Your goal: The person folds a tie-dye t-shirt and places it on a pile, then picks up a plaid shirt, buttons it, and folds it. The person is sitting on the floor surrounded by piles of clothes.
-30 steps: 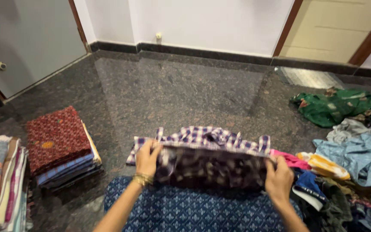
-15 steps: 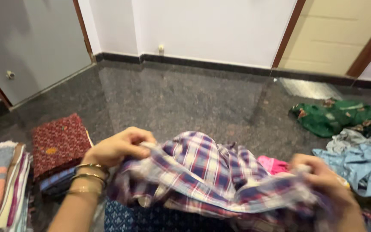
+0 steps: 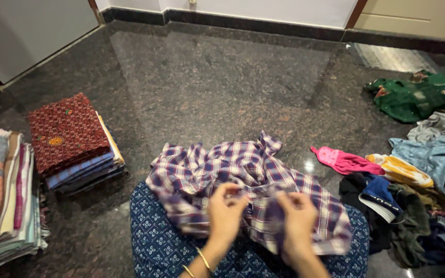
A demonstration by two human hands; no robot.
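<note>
Dark polished granite floor (image 3: 222,77) is reflecting light near the white wall (image 3: 263,7), with its black skirting (image 3: 253,23) running along; a grey door (image 3: 32,25) is standing left, a cream door (image 3: 408,18) right.

Open floor ahead, flanks blocked.
Bare dark stone floor (image 3: 222,87) beyond plaid shirt (image 3: 243,180); folded stacks (image 3: 70,141) crowding left, loose clothes heap (image 3: 413,195) crowding right.
</note>
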